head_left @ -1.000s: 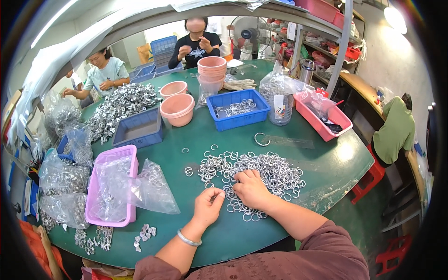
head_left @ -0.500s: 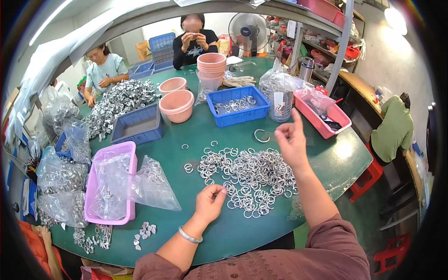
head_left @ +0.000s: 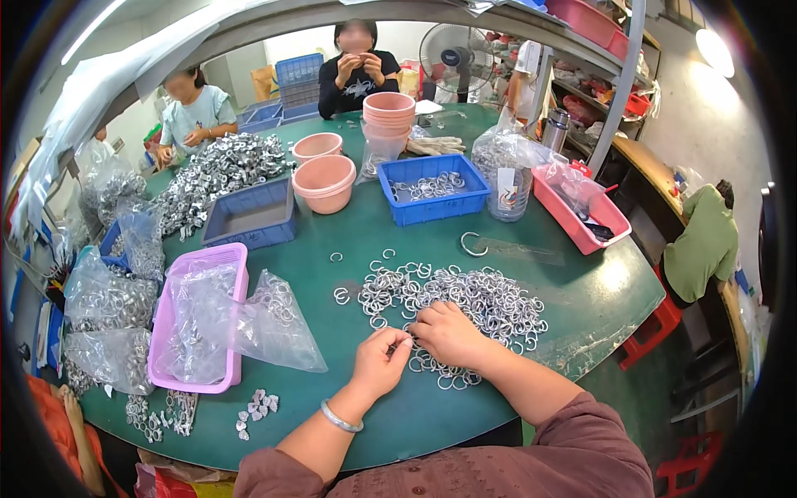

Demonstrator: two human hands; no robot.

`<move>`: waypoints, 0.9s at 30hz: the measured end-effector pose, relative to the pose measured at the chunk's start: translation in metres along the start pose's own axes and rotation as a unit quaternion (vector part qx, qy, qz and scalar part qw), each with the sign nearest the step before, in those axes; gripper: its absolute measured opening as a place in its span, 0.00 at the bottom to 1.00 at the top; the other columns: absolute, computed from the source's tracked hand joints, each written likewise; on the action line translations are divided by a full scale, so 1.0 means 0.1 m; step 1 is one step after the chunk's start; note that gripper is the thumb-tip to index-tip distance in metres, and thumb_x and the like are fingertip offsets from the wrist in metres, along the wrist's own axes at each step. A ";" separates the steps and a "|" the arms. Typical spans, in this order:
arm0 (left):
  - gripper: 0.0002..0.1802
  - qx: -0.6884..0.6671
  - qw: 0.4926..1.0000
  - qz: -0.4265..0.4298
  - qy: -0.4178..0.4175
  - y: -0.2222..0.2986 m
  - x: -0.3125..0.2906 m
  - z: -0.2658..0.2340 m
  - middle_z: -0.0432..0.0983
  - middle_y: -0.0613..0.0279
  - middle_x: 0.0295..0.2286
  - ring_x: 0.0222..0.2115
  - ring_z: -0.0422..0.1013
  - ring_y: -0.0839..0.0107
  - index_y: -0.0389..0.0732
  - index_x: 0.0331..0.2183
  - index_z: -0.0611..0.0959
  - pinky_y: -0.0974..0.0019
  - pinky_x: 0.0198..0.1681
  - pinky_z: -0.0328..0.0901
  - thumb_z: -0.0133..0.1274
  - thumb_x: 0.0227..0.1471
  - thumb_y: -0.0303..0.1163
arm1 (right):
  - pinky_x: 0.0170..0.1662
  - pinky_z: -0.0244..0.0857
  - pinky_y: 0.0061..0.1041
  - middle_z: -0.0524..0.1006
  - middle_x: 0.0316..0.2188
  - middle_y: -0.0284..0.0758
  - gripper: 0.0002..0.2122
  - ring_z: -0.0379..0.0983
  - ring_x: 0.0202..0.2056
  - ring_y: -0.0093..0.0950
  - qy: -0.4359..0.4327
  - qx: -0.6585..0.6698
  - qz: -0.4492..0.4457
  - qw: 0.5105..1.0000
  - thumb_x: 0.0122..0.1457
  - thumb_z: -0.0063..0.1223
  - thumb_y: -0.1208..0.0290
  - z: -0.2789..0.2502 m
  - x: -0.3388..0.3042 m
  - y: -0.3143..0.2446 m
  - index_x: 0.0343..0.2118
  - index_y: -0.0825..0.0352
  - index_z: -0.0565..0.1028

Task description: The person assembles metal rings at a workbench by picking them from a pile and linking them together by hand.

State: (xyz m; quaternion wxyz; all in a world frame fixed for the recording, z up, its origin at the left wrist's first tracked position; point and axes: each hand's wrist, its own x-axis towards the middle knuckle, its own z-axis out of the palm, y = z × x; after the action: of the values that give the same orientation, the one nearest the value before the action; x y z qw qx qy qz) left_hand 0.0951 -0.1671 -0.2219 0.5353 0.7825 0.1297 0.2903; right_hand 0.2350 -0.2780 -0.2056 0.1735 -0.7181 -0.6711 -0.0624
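A heap of silver C-shaped metal rings [head_left: 490, 295] is spread on the green table in front of me. At its near left edge is my left hand [head_left: 382, 363], its thumb and fingers pinched together. Whatever they hold is too small or hidden to make out. My right hand [head_left: 451, 334] lies over the near part of the heap, fingers bent and closed, their tips close beside the left hand's. What sits between those fingers is hidden. Beyond the heap, a larger open ring [head_left: 473, 244] lies by itself.
Left of my hands stand a lilac basket [head_left: 240, 307] and a clear bag of rings [head_left: 278, 319]. Farther back are a grey-blue tray [head_left: 249, 241], pink tubs [head_left: 324, 184], a blue bin [head_left: 440, 212] and a pink tray [head_left: 581, 236]. Co-workers sit around the table.
My right hand has come down from above the far right of the heap to beside my left hand, its raised index finger now bent. The left hand stays nearly in place.
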 end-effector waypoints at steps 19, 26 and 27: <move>0.03 0.027 0.999 0.017 0.003 0.00 0.05 -0.01 0.72 0.65 0.23 0.21 0.64 0.81 0.35 0.27 0.79 0.77 0.24 0.60 0.54 0.47 0.24 | 0.40 0.55 0.31 0.69 0.27 0.31 0.03 0.65 0.34 0.31 0.054 0.026 -0.031 0.998 0.45 0.53 0.72 0.06 -0.02 0.06 0.24 0.61 0.74; 0.03 0.042 0.999 0.025 -0.005 0.03 0.08 -0.03 0.72 0.65 0.22 0.21 0.64 0.81 0.35 0.27 0.79 0.77 0.23 0.60 0.53 0.47 0.24 | 0.41 0.55 0.31 0.68 0.26 0.31 0.02 0.65 0.34 0.31 0.055 0.008 -0.035 0.998 0.44 0.52 0.72 0.07 0.00 0.08 0.23 0.61 0.74; 0.03 0.040 0.999 0.026 -0.004 0.02 0.07 -0.02 0.71 0.65 0.22 0.21 0.64 0.81 0.35 0.27 0.79 0.77 0.23 0.60 0.53 0.47 0.24 | 0.41 0.55 0.31 0.68 0.26 0.31 0.02 0.65 0.34 0.31 0.054 0.007 -0.034 0.998 0.44 0.52 0.72 0.08 0.00 0.08 0.23 0.61 0.74</move>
State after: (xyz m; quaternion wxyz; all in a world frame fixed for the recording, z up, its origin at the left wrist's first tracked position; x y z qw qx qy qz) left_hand 0.0995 -0.1626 -0.2173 0.4966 0.8076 0.1181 0.2954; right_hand 0.2413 -0.2760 -0.2141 0.2118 -0.6895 -0.6851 -0.1021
